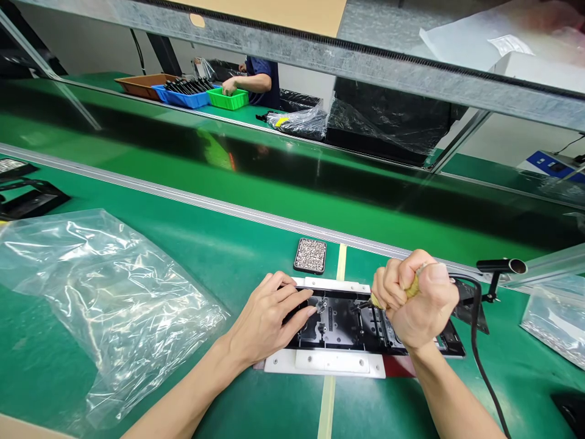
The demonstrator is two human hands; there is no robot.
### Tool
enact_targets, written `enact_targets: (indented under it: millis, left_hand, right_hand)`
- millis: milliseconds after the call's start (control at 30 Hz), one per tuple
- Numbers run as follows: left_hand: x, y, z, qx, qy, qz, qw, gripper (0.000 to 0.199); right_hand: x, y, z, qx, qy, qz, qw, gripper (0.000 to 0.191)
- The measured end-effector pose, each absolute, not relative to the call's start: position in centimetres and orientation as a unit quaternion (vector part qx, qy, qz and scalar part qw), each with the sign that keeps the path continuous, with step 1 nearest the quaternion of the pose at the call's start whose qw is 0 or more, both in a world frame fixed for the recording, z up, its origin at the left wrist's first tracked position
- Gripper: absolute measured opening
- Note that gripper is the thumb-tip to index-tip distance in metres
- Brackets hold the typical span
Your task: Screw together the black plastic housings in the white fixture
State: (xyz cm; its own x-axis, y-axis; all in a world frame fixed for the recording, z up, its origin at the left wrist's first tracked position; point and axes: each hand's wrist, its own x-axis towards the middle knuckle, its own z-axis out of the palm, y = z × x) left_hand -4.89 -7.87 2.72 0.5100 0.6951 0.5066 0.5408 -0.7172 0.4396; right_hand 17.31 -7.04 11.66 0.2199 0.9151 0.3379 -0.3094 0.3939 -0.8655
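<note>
A long black plastic housing (340,323) lies in a white fixture (336,362) on the green bench. My left hand (270,314) rests at the housing's left end, fingers stretched out and slightly apart. In my right hand (414,299) is a corded soldering iron (414,288) with a yellow handle, gripped in a fist. Its metal tip points left and down into the housing, among the posts and ribs; whether it touches one I cannot tell. Just behind the fixture, a small square black tray (310,255) holds many tiny silvery metal pieces.
A black tube holder (501,266) stands right of my right hand, and the black cord (478,347) runs beside my forearm. Clear plastic bags lie left (137,305) and right (557,323). Beyond the green conveyor (274,177), a co-worker's hand (233,84) reaches into a green basket (231,100).
</note>
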Motion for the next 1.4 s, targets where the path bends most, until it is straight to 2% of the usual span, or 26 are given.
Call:
enact_targets:
  millis: [1400]
  left_hand:
    - [-4.79, -7.88, 2.9, 0.862, 0.361, 0.34, 0.104, 0.023]
  right_hand:
    - [17.28, -7.13, 11.83, -0.33, -0.468, 0.431, 0.697, 0.046]
